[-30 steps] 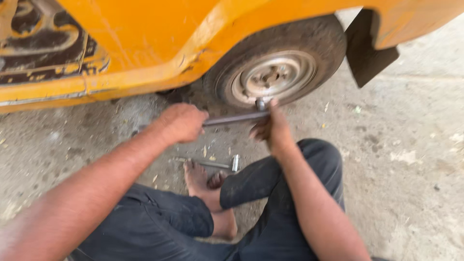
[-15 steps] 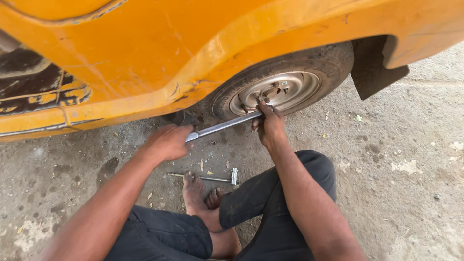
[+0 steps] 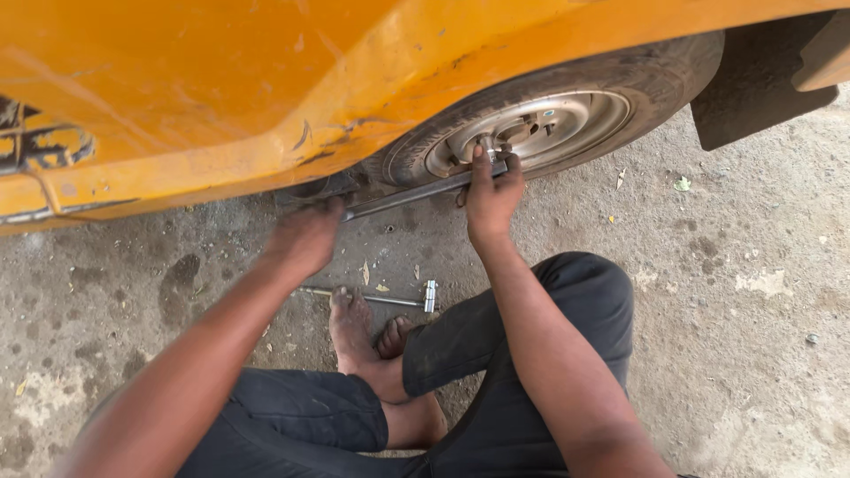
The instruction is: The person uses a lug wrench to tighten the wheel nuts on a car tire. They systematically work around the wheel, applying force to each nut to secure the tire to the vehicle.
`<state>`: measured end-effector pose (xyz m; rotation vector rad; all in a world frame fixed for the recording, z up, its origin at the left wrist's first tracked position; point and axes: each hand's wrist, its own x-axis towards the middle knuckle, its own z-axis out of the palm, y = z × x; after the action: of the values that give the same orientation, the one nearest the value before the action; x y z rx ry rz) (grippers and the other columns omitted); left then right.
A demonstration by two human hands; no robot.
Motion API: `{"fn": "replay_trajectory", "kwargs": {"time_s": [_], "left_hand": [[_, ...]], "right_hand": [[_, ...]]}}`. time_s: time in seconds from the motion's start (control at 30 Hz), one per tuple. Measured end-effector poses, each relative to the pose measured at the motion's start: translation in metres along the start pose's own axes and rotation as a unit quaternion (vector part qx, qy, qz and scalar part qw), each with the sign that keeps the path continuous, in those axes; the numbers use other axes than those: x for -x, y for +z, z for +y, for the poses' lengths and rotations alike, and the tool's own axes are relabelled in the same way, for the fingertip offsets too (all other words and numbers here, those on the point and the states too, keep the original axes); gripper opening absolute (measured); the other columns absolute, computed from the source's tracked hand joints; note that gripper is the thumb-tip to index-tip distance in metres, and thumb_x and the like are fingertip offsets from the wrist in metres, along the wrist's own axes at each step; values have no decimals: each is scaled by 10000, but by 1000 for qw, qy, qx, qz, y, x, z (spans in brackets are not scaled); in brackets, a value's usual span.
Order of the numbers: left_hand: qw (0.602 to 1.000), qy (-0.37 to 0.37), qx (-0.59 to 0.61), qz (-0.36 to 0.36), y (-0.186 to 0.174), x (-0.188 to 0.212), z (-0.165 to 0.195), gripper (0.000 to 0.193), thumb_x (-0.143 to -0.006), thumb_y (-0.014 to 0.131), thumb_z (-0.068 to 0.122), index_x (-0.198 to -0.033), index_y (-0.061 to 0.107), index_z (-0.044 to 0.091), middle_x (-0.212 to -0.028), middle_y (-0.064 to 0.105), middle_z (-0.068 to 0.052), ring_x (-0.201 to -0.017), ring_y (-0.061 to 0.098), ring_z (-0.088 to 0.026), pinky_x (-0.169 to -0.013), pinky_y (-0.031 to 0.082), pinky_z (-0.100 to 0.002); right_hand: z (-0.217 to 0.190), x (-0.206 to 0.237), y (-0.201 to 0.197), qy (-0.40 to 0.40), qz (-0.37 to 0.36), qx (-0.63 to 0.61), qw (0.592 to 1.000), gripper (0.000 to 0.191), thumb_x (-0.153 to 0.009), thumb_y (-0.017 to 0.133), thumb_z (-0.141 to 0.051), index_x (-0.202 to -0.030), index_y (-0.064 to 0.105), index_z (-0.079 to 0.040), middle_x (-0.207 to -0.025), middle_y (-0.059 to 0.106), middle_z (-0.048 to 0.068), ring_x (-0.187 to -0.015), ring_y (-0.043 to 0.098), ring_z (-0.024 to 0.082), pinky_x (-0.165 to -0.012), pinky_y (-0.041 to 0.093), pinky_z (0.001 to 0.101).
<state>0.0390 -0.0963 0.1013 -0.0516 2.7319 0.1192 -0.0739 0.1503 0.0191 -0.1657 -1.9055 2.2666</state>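
A long metal wheel wrench (image 3: 407, 194) reaches from the silver hub of a dark tyre (image 3: 549, 124) out to the left. My left hand (image 3: 305, 237) is closed around the wrench's outer end, below the yellow body panel. At the hub, my right hand (image 3: 491, 190) grips the wrench's socket end, fingers over the bar. I sit on the ground in dark trousers with bare feet (image 3: 359, 332) tucked in front.
A second, smaller metal wrench (image 3: 390, 299) lies on the concrete just beyond my toes. The yellow vehicle body (image 3: 266, 80) overhangs the top. A black mud flap (image 3: 753, 84) hangs at the right of the wheel. Stained concrete ground (image 3: 753, 292) spreads to the right.
The view has moved closer to the wheel. The wrench's left end and my left hand have swung upward toward the body panel, while my right hand stayed at the hub.
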Motion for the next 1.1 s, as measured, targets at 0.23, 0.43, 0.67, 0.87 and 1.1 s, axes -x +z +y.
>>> {"fn": "replay_trajectory", "kwargs": {"time_s": [0.23,0.43,0.67,0.87,1.1], "left_hand": [[974,84,100,-184,78,-33,48,382,-844,671,212,-1198,704,73,-1161,735,-220,-1094,707,-363,-956,555,-473],[987,31,34,-156,-11,3,16,407,-848,765,403,-1128,725,109,-1124,725,-174,-1066,695,-345,-936,542,-470],[992,3,55,118,-123,95,34,355,-902,709,395,-1072,663,87,-960,728,-159,-971,681,-388,-803,511,-547],[982,20,52,178,-148,105,39,357,-822,763,362,-1068,695,113,-996,725,-126,-949,688,-354,-770,529,-506],[872,171,103,446,-148,110,57,385,-871,813,222,-1173,678,24,-1101,680,-136,-1009,666,-343,-879,546,-451]], "right_hand": [[-9,13,-31,-71,-28,105,992,231,-1058,694,-190,-1105,589,11,-781,629,107,-562,550,131,-485,437,305],[-32,7,-16,178,-24,-123,976,147,-1023,622,-172,-1040,595,-28,-706,631,63,-459,520,118,-373,380,290],[-16,-1,-20,326,-57,-339,881,320,-1131,442,-296,-984,572,-44,-696,581,39,-450,436,91,-479,433,280],[-9,5,-19,314,-70,-370,872,306,-1136,401,-291,-1001,565,-71,-750,624,59,-475,436,104,-507,438,285],[-23,13,-10,316,-47,-427,846,308,-1124,378,-297,-1022,576,-84,-776,646,53,-494,441,99,-539,446,282]]}}
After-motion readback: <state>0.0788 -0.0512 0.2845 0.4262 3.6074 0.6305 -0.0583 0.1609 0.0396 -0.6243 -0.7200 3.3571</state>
